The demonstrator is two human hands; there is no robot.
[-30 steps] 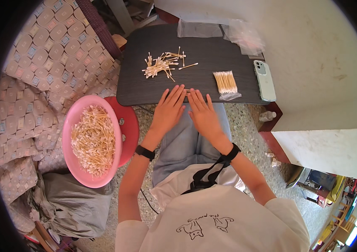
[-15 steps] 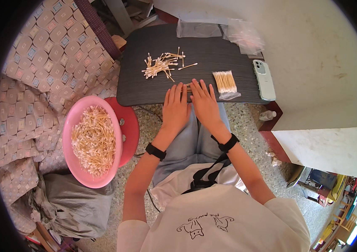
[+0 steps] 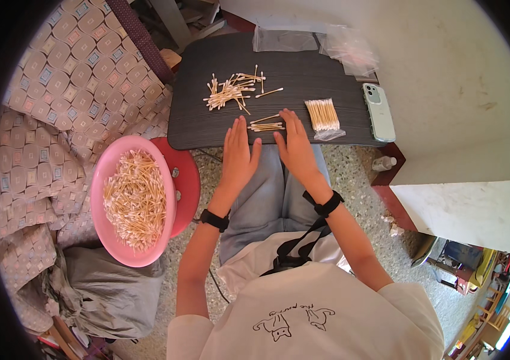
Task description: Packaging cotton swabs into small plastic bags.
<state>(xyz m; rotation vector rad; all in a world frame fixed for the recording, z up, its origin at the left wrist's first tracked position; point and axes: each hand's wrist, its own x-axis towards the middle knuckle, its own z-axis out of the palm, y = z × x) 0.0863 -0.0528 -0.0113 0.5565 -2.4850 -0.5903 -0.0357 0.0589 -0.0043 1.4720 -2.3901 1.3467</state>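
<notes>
Several cotton swabs (image 3: pixel 266 126) lie roughly side by side near the front edge of the dark table (image 3: pixel 201 132). My left hand (image 3: pixel 240 153) is at their left ends and my right hand (image 3: pixel 294 144) at their right ends, both with fingers stretched out. Neither hand grips anything; whether the fingertips touch the swab ends I cannot tell. Beyond my left hand is a loose, crisscrossed pile of cotton swabs (image 3: pixel 229 93). To the right of my right hand lies a clear bag packed with aligned cotton swabs (image 3: pixel 323 116).
A pink basin (image 3: pixel 100 222) full of loose swabs rests on a red stool (image 3: pixel 187 180) at the left. Clear plastic bags (image 3: pixel 348 51) lie along the table's far edge. A pale green phone (image 3: pixel 378 114) lies at its right edge, beside the wall (image 3: pixel 447 90).
My hands have moved apart, the left one outward to the left. The small row of swabs, mostly covered by my fingers before, now shows between them.
</notes>
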